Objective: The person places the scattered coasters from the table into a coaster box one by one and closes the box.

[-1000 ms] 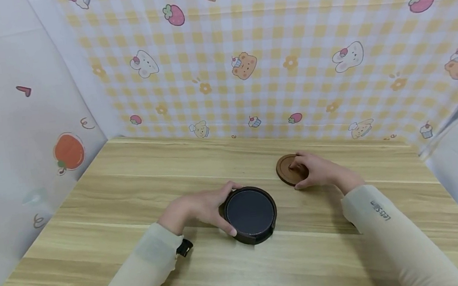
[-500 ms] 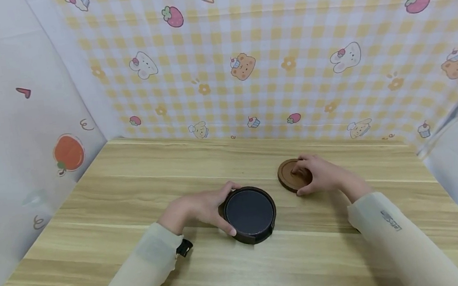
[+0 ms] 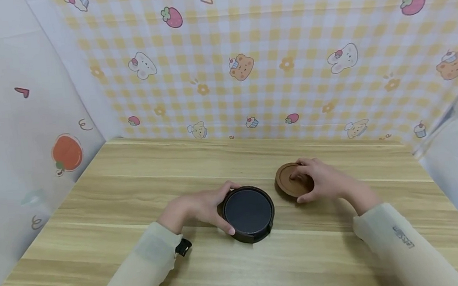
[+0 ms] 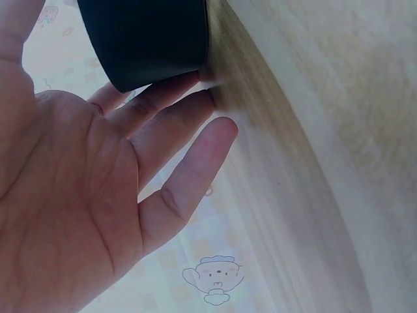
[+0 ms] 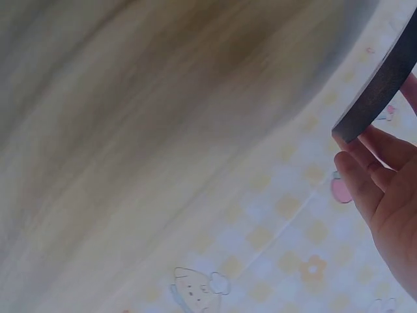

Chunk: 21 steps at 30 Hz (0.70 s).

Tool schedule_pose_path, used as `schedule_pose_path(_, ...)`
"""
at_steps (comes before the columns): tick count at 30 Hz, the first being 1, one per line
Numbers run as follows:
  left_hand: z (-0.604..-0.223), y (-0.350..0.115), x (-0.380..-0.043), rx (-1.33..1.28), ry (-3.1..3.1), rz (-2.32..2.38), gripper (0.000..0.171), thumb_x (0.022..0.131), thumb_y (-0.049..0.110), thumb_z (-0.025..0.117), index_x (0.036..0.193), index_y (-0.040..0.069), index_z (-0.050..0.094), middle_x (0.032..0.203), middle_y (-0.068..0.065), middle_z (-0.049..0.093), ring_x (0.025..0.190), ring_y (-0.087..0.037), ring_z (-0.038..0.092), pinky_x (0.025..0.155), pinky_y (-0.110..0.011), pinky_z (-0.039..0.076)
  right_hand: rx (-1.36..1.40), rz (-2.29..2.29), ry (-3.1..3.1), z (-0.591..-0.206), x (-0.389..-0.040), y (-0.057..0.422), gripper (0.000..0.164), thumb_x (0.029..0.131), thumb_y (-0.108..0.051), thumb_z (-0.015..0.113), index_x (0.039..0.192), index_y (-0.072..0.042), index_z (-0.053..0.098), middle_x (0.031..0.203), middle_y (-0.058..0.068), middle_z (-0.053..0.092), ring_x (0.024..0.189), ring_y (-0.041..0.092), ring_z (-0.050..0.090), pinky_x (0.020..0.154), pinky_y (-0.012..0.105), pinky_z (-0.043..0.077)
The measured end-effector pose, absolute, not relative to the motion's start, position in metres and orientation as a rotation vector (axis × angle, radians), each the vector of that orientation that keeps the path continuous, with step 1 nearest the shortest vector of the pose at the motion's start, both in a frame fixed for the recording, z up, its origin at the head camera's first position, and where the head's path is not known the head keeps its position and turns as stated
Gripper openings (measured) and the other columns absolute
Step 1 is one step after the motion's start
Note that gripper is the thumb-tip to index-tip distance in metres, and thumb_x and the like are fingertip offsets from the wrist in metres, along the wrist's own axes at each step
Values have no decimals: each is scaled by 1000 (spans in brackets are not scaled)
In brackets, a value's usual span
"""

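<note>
In the head view my left hand (image 3: 206, 209) curls thumb and fingers round the side of a round black coaster holder (image 3: 252, 239), which stands on the table. A dark round coaster (image 3: 248, 211) lies inside its rim. The left wrist view shows the holder's smooth black wall (image 4: 150, 39) against the fingers of that hand (image 4: 71, 189). To the right, my right hand (image 3: 321, 182) grips a brown round wooden coaster (image 3: 286, 181) by its edge, with a finger on its top. In the right wrist view the coaster's dark edge (image 5: 381, 85) is raised off the table, above the hand (image 5: 391, 189).
A wood-grain table (image 3: 140, 180) spreads under both hands. A yellow checked cloth (image 3: 202, 48) with cartoon prints hangs behind it, and a white printed cloth (image 3: 14, 137) on the left. A black clip (image 3: 183, 247) hangs at the left cuff.
My right hand has drawn the brown coaster slightly nearer, and it now appears tilted and lifted. The left hand and black holder have stayed in place. The head view has shifted slightly.
</note>
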State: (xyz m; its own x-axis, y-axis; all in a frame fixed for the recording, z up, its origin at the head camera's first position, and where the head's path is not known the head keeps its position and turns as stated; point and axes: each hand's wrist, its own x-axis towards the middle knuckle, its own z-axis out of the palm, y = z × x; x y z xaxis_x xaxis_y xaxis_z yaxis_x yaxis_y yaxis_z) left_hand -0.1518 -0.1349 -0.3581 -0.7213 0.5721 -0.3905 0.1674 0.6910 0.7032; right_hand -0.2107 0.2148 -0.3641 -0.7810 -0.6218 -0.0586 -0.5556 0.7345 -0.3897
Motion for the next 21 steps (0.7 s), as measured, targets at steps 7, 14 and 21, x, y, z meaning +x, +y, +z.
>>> schedule_pose_path(7, -358, -135, -153, 579, 2285, 880, 107, 69, 36, 92, 151, 28, 24, 150, -1, 45, 137, -20, 44, 114, -43, 33, -972, -544, 2751, -354, -199, 207, 56, 74, -41, 87, 122, -19, 67, 154, 26, 37, 139, 47, 34, 106, 62, 38)
schedule_pose_path(14, -358, -134, -153, 583, 2295, 864, 106, 68, 37, 92, 150, 29, 25, 149, 0, 45, 136, -20, 45, 114, -43, 34, -1060, -520, 2754, -342, -187, 192, 57, 72, -42, 88, 121, -21, 66, 154, 22, 39, 138, 43, 38, 104, 58, 42)
schedule_pose_path(21, -358, -134, -154, 584, 2308, 838, 108, 68, 39, 92, 151, 30, 23, 151, -1, 44, 136, -20, 44, 113, -42, 34, -1178, -497, 2732, -337, -177, 173, 56, 73, -46, 85, 121, -24, 65, 153, 22, 41, 136, 41, 42, 103, 56, 43)
